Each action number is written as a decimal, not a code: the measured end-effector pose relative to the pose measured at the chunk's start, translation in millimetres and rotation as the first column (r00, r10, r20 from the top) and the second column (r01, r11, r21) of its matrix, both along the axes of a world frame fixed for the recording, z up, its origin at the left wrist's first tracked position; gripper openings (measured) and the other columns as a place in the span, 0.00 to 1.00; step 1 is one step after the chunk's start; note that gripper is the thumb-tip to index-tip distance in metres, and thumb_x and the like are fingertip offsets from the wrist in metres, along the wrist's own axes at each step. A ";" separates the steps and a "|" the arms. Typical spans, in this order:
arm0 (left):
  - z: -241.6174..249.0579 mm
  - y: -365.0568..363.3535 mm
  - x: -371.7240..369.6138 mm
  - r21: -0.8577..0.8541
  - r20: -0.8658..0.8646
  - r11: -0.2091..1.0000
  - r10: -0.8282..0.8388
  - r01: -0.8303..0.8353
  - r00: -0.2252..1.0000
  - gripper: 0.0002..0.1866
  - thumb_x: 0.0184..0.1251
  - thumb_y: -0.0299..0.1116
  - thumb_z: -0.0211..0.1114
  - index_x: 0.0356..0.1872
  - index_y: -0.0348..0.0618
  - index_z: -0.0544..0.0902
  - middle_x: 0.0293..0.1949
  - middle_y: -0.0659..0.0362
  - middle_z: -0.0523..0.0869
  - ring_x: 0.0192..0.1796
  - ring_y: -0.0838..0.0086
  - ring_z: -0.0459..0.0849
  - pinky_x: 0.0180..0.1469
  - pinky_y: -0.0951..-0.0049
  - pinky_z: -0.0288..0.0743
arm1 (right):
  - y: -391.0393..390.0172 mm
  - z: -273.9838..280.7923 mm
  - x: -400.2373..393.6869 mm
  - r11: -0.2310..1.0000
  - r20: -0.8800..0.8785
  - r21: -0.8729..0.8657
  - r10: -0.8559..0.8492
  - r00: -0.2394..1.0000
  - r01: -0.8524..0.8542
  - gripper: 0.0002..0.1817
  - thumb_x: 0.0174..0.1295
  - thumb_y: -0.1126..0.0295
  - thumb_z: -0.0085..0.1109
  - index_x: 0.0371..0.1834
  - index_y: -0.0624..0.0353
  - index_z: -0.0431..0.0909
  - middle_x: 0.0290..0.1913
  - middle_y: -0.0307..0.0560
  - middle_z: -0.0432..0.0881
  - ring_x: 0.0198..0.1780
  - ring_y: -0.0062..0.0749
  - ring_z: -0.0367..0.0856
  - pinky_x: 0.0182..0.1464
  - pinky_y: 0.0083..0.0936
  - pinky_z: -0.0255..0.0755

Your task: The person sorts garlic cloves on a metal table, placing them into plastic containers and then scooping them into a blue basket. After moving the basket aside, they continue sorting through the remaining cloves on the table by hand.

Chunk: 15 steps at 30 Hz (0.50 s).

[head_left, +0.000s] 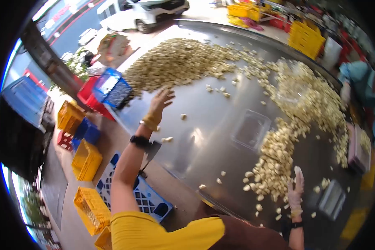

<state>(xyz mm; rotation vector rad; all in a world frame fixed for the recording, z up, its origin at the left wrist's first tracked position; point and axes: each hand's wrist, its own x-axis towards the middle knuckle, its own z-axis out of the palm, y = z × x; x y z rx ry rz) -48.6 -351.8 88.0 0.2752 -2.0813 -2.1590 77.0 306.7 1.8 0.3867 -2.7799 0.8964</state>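
My left hand (158, 107), in a thin glove, reaches over the metal table (212, 112) beside the lower edge of a large heap of pale, clove-like pieces (179, 60). Its fingers are spread and hold nothing. Gloved in white, my right hand (296, 189) is at the near right, fingers apart, next to a smaller pile of the pieces (273, 164). A clear plastic bag (291, 89) lies on the pile at the right. Between the heaps rests a clear flat tray (251, 129). Another clear container (332, 200) is right of my right hand.
A blue basket (112, 88) stands at the table's left corner. Yellow crates (86, 160) and a blue-and-white crate (150, 200) are on the floor at left. A yellow basket (306, 39) is beyond the far edge. A person in blue (360, 79) is at right, near a pinkish box (358, 148).
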 end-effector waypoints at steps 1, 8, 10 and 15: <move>-20.3 59.1 6.7 -0.282 0.046 0.944 -0.166 0.172 0.985 0.39 0.67 0.51 0.66 0.75 0.49 0.61 0.72 0.56 0.69 0.67 0.60 0.75 0.70 0.55 0.65 | 2.2 13.2 6.4 0.999 0.045 -0.003 -0.036 0.998 0.036 0.33 0.68 0.69 0.57 0.76 0.58 0.60 0.75 0.52 0.65 0.75 0.47 0.61 0.77 0.39 0.53; -106.6 311.4 89.9 -0.824 0.282 0.100 -0.782 0.558 0.556 0.69 0.43 0.61 0.79 0.79 0.41 0.43 0.78 0.43 0.49 0.81 0.45 0.43 0.79 0.44 0.35 | 46.9 -24.6 67.8 0.864 0.314 0.437 0.115 0.943 -0.250 0.69 0.47 0.24 0.60 0.82 0.56 0.39 0.82 0.59 0.41 0.83 0.51 0.35 0.78 0.51 0.29; -110.6 343.4 91.4 -0.816 0.223 0.184 -0.775 0.548 0.592 0.71 0.40 0.61 0.80 0.78 0.36 0.43 0.77 0.39 0.50 0.81 0.45 0.42 0.80 0.47 0.36 | 39.8 -30.0 68.1 0.891 0.264 0.415 0.077 0.962 -0.185 0.68 0.47 0.27 0.65 0.82 0.56 0.41 0.81 0.60 0.42 0.83 0.52 0.37 0.78 0.52 0.32; -125.7 418.7 92.9 -0.696 0.004 0.546 -0.646 0.466 0.763 0.66 0.40 0.52 0.81 0.78 0.38 0.49 0.76 0.42 0.54 0.79 0.47 0.50 0.79 0.53 0.45 | -18.1 -36.0 4.0 0.972 -0.005 0.210 0.110 0.994 -0.106 0.65 0.44 0.43 0.76 0.81 0.55 0.46 0.78 0.62 0.50 0.78 0.55 0.50 0.75 0.52 0.48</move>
